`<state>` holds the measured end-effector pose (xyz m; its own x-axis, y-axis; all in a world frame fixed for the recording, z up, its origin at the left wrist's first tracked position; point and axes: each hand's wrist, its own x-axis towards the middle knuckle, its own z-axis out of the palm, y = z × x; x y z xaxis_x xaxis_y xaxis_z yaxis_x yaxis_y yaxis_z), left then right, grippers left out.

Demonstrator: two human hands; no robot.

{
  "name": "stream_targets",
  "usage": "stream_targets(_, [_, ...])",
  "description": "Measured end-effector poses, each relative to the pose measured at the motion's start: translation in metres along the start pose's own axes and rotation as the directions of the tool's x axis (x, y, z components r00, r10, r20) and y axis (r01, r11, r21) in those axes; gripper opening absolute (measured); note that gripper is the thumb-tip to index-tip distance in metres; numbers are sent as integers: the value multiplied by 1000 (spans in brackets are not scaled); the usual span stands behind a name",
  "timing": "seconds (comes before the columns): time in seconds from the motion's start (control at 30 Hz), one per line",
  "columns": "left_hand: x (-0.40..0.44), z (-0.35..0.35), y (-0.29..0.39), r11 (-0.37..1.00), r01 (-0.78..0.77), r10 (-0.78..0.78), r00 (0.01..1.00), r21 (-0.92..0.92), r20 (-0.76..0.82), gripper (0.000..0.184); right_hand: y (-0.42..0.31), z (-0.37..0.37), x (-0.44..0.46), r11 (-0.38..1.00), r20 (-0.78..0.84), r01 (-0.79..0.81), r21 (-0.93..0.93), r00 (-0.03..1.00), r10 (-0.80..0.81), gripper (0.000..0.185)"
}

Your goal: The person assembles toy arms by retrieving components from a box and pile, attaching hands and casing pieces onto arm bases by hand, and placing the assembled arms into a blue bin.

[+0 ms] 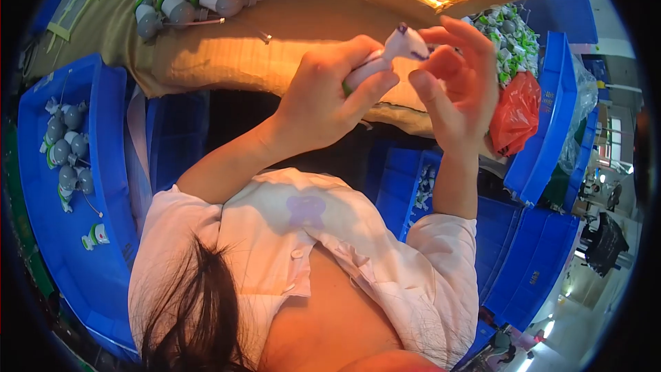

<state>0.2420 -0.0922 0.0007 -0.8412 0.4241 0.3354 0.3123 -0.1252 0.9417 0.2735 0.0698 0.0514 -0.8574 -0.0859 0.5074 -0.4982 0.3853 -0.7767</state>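
A small white figure (pixel 405 44) with a dark tip and a green band is in my left hand (pixel 327 89), whose fingers and thumb wrap round its body. Its head points up and to the right, over the cloth-covered worktop. Close by on the right is my right hand (pixel 458 86), fingers curved and spread apart, with the thumb near the figure's head. Whether the right fingertips touch the head is hard to tell. No other object shows clearly in that hand.
Several white and grey figures (pixel 180 10) lie on the worktop (pixel 220 55) at upper left. A blue bin (pixel 110 138) with more figures stands left. Right are a red bag (pixel 516 114), a pile of green-white parts (pixel 513 38) and blue crates (pixel 544 131). Small pieces lie under bright light.
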Motion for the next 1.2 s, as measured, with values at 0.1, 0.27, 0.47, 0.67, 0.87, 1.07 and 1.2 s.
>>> stream_targets(0.1, [-2,0,-4,999,-23,27,988,-27,153,22,-4,-3,0,960,37,-168,224,986,164,32])
stream_targets(0.27, [-6,-9,12,714,537,-23,660,-450,751,33,24,-7,14,557,345,68,828,722,-600,13])
stream_targets(0.47, [21,-18,6,925,-339,208,832,174,515,21,-7,-43,10,954,242,-255,157,947,213,20])
stream_targets(0.67, [34,-10,-7,820,-394,169,860,416,481,25,17,-43,0,982,406,40,-184,913,39,14])
stream_targets(0.87, [35,-20,-8,879,476,-363,677,-6,640,32,25,-49,4,804,364,463,-374,870,-332,20])
stream_targets(1.07, [54,-62,-38,497,-102,-29,991,862,134,24,148,-138,31,802,-280,-283,-525,948,151,28])
stream_targets(1.2, [51,-76,-47,202,-123,93,990,972,106,25,175,-150,51,456,-108,-265,-849,934,341,58])
